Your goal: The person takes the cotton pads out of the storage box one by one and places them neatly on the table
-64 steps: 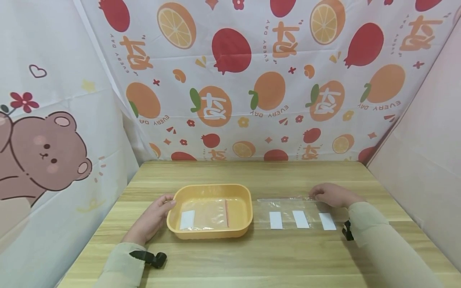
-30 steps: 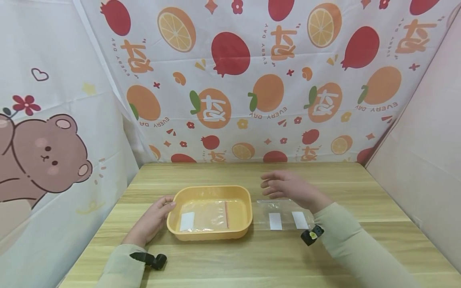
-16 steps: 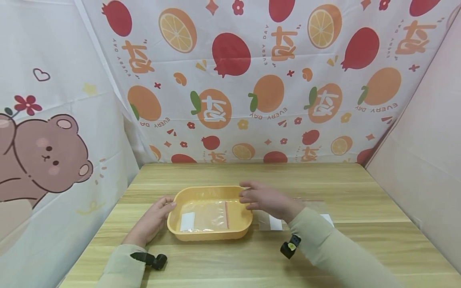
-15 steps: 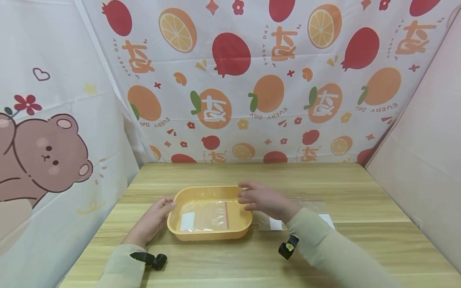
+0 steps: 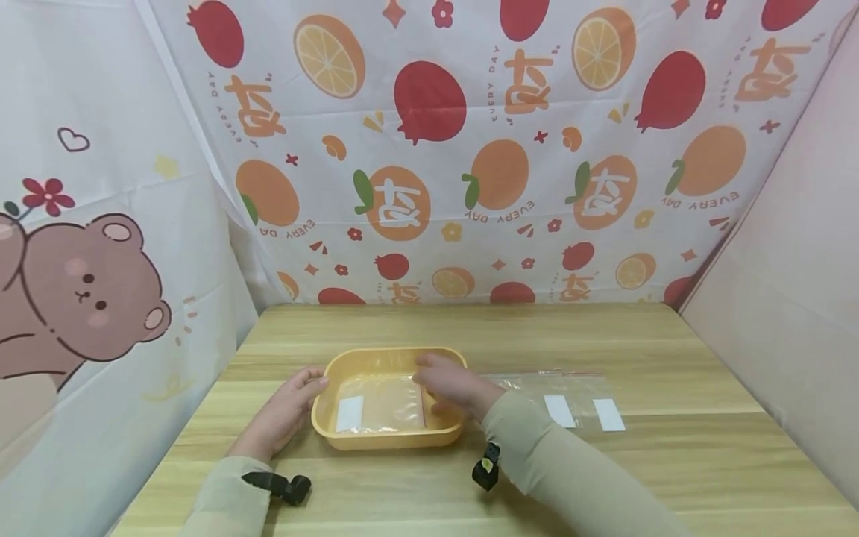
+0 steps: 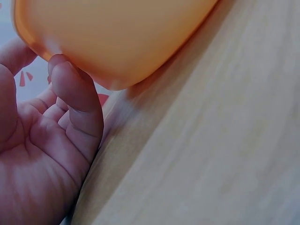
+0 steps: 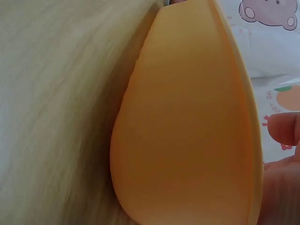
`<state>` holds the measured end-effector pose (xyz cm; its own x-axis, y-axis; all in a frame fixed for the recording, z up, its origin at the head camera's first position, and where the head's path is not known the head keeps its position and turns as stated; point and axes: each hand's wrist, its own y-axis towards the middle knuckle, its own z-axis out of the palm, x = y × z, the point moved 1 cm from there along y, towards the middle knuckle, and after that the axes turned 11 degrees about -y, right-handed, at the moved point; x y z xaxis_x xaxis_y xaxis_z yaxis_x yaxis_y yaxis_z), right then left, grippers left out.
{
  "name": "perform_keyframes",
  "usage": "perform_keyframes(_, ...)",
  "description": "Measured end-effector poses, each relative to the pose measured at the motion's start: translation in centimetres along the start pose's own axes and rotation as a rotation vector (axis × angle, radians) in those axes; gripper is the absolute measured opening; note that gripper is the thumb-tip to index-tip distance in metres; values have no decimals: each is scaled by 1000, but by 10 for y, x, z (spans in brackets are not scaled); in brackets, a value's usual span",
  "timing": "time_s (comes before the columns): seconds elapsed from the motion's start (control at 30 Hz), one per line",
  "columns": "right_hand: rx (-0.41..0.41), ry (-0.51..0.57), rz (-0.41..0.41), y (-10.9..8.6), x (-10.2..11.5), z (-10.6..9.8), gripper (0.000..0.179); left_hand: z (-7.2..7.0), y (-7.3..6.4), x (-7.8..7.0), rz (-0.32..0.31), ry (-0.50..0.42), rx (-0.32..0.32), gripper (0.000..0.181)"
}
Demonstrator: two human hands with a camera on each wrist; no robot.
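A yellow plastic tray (image 5: pixel 389 441) stands on the wooden table, and a clear zip bag (image 5: pixel 392 406) with a white label and a red zip line lies inside. My left hand (image 5: pixel 285 410) holds the tray's left rim; in the left wrist view its thumb (image 6: pixel 70 84) presses the outer wall. Over the right rim reaches my right hand (image 5: pixel 456 384), above the bag's zip end, thumb and fingers apart. Whether it touches the bag is hard to tell. The right wrist view shows mostly the tray's outer wall (image 7: pixel 187 117) and part of the hand.
Right of the tray lie more clear zip bags (image 5: pixel 584 384) with white labels, partly covered by my right sleeve (image 5: pixel 537 447). The wooden table (image 5: pixel 376 492) meets a fruit-print cloth (image 5: pixel 429 186) at the back. Cloth also hangs on both sides.
My right hand has moved left from the bags on the table, over the tray's right rim and into the tray. The left hand has stayed at the left rim.
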<state>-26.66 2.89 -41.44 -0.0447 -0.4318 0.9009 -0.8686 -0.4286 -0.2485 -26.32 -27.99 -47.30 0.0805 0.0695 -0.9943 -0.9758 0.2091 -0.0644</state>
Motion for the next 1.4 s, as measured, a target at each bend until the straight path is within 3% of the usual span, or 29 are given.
perform_keyframes(0.77, -16, 116, -3, -3, 3, 7, 57, -4, 3, -1, 12, 21, 8, 51)
perform_keyframes(1.07, -41, 118, 11, 11, -3, 11, 60, -4, 3, -2, -3, 30, 0, 52)
perform_keyframes(1.2, -13, 25, -14, 18, -6, 16, 64, -5, 3, 0, -10, 24, -10, 52)
perform_keyframes(1.4, 20, -295, -35, 19, -9, 25, 52, -4, 2, 3, -6, 7, -8, 52)
